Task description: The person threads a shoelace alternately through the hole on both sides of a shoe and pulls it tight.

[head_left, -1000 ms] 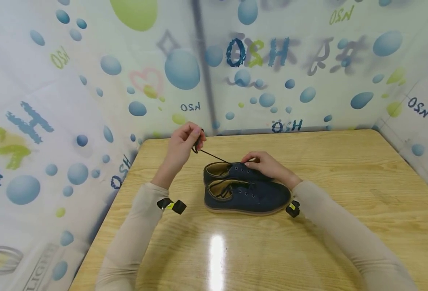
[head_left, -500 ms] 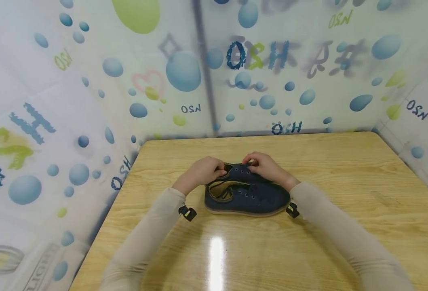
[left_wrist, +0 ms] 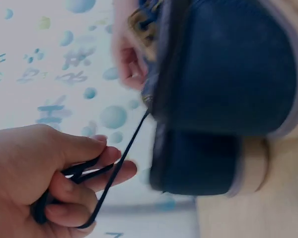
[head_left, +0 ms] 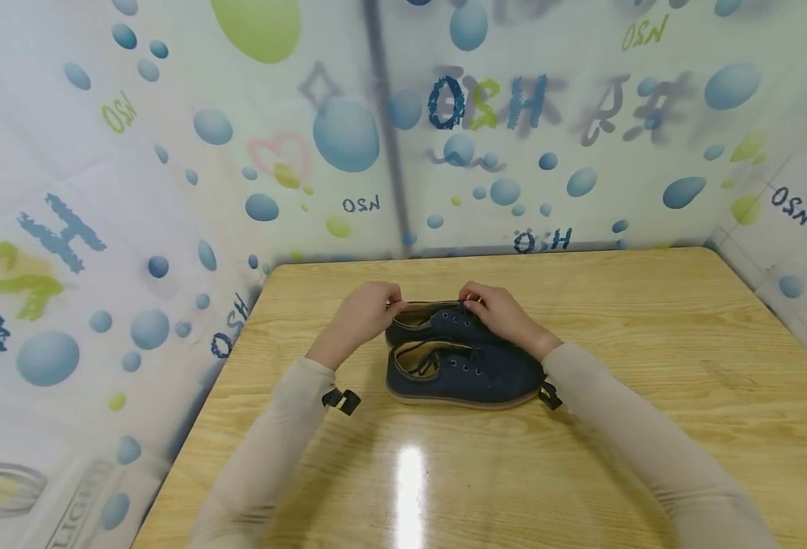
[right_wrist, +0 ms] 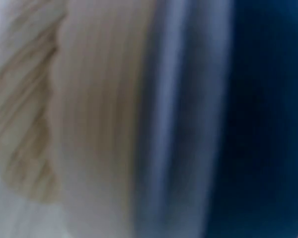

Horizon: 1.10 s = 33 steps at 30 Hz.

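Two navy lace-up shoes lie side by side on the table, toes to the right. My left hand (head_left: 367, 311) is above the heel end of the far shoe (head_left: 444, 328). It grips a dark shoelace (left_wrist: 118, 171), looped among its fingers and stretched to the far shoe's lacing in the left wrist view. Over that shoe's eyelets, my right hand (head_left: 502, 314) pinches the lacing area; its fingertips are partly hidden. Closer to me lies the near shoe (head_left: 502, 381), with lace ends inside its opening. Blurred sole and navy fabric (right_wrist: 263, 119) fill the right wrist view.
The wooden table (head_left: 622, 320) extends around the shoes, and its back edge meets a patterned wall covering (head_left: 568, 137). Black wrist straps with small cameras (head_left: 343, 400) sit at both cuffs.
My left hand came down from its raised position at the left to the far shoe, then drew back slightly left with the shoelace. My right hand stayed at the eyelets, its fingers shifting slightly.
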Each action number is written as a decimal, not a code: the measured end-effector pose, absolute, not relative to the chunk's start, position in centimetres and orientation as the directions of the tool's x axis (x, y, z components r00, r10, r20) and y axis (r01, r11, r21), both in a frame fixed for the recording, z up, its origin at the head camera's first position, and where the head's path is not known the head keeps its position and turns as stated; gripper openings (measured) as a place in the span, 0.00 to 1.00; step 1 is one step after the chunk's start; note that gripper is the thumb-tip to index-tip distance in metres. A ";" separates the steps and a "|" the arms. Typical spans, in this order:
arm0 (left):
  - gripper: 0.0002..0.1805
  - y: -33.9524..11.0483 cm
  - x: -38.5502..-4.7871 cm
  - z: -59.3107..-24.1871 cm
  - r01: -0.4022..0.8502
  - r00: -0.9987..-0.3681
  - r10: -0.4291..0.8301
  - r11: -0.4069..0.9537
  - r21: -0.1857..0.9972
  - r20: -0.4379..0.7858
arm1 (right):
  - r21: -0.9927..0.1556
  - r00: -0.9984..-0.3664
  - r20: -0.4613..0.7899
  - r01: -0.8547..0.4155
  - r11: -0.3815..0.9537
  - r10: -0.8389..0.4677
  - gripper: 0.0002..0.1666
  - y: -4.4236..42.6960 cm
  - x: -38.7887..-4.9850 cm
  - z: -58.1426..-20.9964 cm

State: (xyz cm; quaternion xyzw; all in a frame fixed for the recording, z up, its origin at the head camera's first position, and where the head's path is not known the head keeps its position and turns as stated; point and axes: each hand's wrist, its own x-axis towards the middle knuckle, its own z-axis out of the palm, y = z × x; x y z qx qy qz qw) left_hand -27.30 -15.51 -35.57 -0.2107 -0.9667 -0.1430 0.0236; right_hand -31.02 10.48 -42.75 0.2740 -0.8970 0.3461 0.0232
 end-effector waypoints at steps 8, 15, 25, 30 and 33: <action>0.12 -15.2 -27.6 -34.5 0.418 -0.908 0.397 0.873 0.253 0.131 | -0.636 -0.868 0.173 -0.459 0.620 -0.466 0.13 10.6 -30.9 -42.5; 0.11 -13.3 -29.6 -37.2 0.547 -0.837 0.512 0.783 0.296 0.193 | -0.671 -0.886 0.143 -0.414 0.615 -0.440 0.15 10.5 -30.6 -42.6; 0.12 -12.8 -30.0 -38.6 0.523 -0.851 0.480 0.813 0.256 0.213 | -0.701 -0.892 0.124 -0.389 0.597 -0.435 0.16 10.4 -30.3 -42.8; 0.13 -12.8 -29.8 -38.4 0.436 -0.898 0.383 0.840 0.322 0.217 | -0.702 -0.903 0.120 -0.371 0.608 -0.413 0.18 10.5 -30.0 -42.2; 0.15 -12.8 -29.7 -38.4 0.391 -0.917 0.337 0.866 0.312 0.214 | -0.692 -0.906 0.148 -0.380 0.613 -0.396 0.18 10.4 -29.6 -41.8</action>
